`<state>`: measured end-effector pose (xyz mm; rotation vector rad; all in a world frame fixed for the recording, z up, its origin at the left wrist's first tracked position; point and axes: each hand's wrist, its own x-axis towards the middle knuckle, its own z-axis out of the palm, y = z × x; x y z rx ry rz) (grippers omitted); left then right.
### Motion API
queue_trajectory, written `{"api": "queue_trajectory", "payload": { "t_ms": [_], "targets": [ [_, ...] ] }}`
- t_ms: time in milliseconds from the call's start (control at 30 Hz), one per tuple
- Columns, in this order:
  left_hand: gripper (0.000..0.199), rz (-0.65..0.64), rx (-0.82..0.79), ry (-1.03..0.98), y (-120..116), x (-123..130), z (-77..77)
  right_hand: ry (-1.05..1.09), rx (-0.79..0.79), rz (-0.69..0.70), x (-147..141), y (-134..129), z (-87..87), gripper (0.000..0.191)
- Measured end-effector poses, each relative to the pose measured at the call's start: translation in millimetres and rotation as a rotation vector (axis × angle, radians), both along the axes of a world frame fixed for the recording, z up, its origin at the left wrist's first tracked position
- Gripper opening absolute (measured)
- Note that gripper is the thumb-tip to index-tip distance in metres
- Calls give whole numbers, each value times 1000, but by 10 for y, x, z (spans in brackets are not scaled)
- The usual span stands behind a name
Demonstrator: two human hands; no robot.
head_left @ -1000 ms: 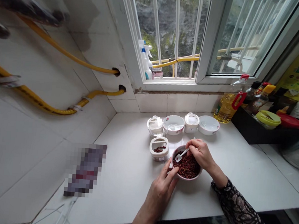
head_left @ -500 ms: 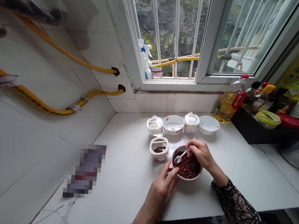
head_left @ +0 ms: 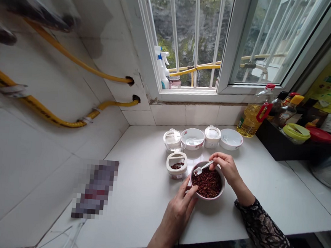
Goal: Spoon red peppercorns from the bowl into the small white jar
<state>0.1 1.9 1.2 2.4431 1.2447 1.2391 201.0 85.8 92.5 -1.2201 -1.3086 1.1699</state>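
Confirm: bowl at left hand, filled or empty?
Partly filled: dark red pieces lie across the inside of the bowl, below its rim.

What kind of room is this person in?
Probably a home kitchen: there's a bottle of yellow oil by the window, a black rack of sauce bottles, and bowls lined up on the white counter.

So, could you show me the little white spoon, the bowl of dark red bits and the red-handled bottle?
White spoon (head_left: 205, 166), head view: on its handle.
Bowl (head_left: 209, 199), head view: on its near rim.
Red-handled bottle (head_left: 250, 117), head view: on its body.
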Motion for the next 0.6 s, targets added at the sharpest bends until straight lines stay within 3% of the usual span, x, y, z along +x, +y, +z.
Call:
{"api": "queue_trajectory", "payload": {
  "t_ms": [100, 200, 433, 500, 600],
  "targets": [
    [33, -8, 4, 22, 2, -6, 40, 72, 16, -17, -35, 2, 35, 16],
    [32, -23, 9, 28, 8, -5, 71, 55, 143, -28, -146, -35, 73, 17],
    [32, -16, 33, 16, 15, 11, 86, -470, 693, 142, -376, -153, 89, 20],
    [32, -17, 26, 16, 11, 11, 88, -485, 716, 119, -326, -150, 81, 21],
    [32, -8, 23, 27, 4, 4, 89, -408, 608, -31, -160, -119, 70, 19]
  ]
}}
